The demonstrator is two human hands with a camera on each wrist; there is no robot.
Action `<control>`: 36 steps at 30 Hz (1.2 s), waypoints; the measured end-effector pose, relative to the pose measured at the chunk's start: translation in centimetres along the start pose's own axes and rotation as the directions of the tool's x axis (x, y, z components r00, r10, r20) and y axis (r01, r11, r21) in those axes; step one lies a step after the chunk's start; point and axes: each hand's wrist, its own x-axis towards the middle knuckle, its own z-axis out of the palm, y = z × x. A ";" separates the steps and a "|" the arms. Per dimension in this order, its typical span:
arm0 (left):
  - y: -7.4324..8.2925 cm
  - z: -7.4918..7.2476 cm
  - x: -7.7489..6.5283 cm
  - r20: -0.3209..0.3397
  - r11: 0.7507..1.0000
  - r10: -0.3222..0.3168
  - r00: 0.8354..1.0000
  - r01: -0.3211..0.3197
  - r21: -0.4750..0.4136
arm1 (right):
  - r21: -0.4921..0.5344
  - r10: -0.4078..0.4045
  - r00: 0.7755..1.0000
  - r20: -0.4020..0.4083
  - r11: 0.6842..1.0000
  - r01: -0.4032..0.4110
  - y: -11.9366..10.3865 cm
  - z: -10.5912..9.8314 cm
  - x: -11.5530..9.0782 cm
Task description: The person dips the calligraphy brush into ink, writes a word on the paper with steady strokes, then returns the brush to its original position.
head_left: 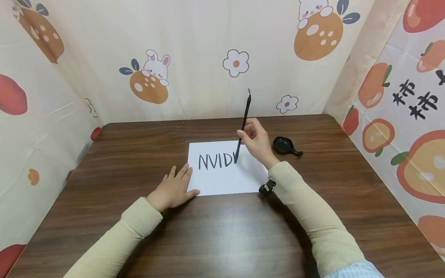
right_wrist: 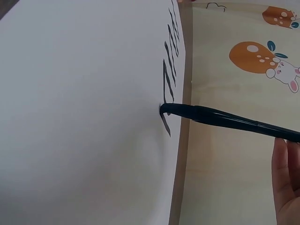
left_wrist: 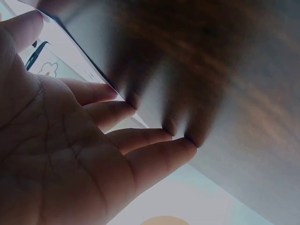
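Observation:
My right hand [head_left: 257, 141] pinches a slim black writing brush [head_left: 245, 112] above its middle, the handle pointing up. In the right wrist view, the dark tip of the brush [right_wrist: 220, 117] meets the white paper [head_left: 215, 183] at a slanted stroke. Black letters reading "NVID" [head_left: 215, 161] run across the sheet, followed by a stroke partly hidden by the brush. With fingers spread, my left hand [head_left: 174, 189] rests at the sheet's left edge, fingertips and thumb at its border. The left wrist view shows that palm [left_wrist: 70, 140] and its nearly straight fingers.
A small black dish with a short handle [head_left: 283, 144] stands on the brown wooden table [head_left: 139, 146], right of the paper. Printed curtains [head_left: 194, 77] with rabbits, fruit and flowers hang behind the table and at both sides. A black wrist device [head_left: 267, 187] sits by the right cuff.

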 end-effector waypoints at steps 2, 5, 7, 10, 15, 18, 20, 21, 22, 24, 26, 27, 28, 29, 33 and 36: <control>0.0 0.0 0.0 0.000 1.000 -0.002 1.000 0.002 0.000 | 0.003 -0.005 1.000 0.007 1.000 0.004 -0.1 0.0 0.0; 0.0 0.0 -0.1 -0.001 1.000 -0.002 1.000 0.002 0.000 | 0.008 -0.007 1.000 0.020 1.000 0.007 -0.2 0.0 -0.1; 0.0 0.0 -0.1 -0.005 1.000 0.002 1.000 -0.002 -0.001 | 0.008 -0.007 1.000 0.028 1.000 0.007 -0.2 -0.1 -0.2; 0.0 0.0 -0.1 -0.007 1.000 0.003 1.000 -0.003 -0.002 | 0.001 -0.011 0.999 0.037 1.000 0.011 -0.2 -0.1 -0.2; 0.0 0.1 -0.1 -0.007 1.000 0.003 1.000 -0.003 0.000 | -0.009 -0.015 0.999 0.042 1.000 0.016 -0.3 -0.1 -0.3; 0.0 0.1 0.0 -0.006 1.000 0.002 1.000 -0.002 0.001 | -0.009 -0.021 0.999 0.042 1.000 0.022 -0.3 0.0 -0.3; -0.1 0.1 0.0 -0.006 1.000 0.001 1.000 -0.001 0.000 | -0.002 -0.030 0.999 0.041 1.000 0.030 -0.4 -0.1 -0.2; -0.1 0.1 0.0 -0.007 1.000 0.001 1.000 -0.001 0.000 | -0.002 -0.033 0.999 0.039 0.999 0.034 -0.5 -0.1 -0.2; -0.1 0.1 0.0 -0.006 1.000 -0.001 1.000 0.001 0.000 | 0.000 -0.036 0.999 0.036 0.999 0.036 -0.6 -0.2 -0.1; -0.1 0.1 0.0 -0.006 1.000 -0.001 1.000 0.001 0.001 | 0.001 -0.041 0.999 0.030 0.999 0.041 -0.8 -0.4 0.0; -0.1 0.0 0.0 -0.005 1.000 0.001 1.000 -0.001 0.002 | 0.003 -0.047 0.999 0.025 0.999 0.047 -1.0 -0.6 0.1; -0.1 0.0 0.0 -0.005 1.000 0.002 1.000 -0.002 0.002 | 0.008 -0.051 0.998 0.024 0.999 0.050 -1.0 -0.6 0.2; 0.0 0.0 0.0 -0.004 1.000 0.002 1.000 -0.002 0.003 | 0.014 -0.053 0.998 0.023 0.999 0.053 -1.1 -0.7 0.3; 0.0 0.0 -0.1 -0.006 1.000 0.004 1.000 -0.004 0.004 | 0.017 -0.056 0.998 0.023 0.998 0.056 -1.1 -0.8 0.4; 0.0 0.0 -0.1 -0.006 1.000 0.004 1.000 -0.004 0.004 | 0.028 -0.059 0.998 0.017 0.998 0.059 -1.3 -1.1 0.8; 0.0 0.0 -0.1 -0.006 1.000 0.004 1.000 -0.004 0.004 | 0.029 -0.061 0.998 0.008 0.998 0.061 -1.4 -1.4 1.1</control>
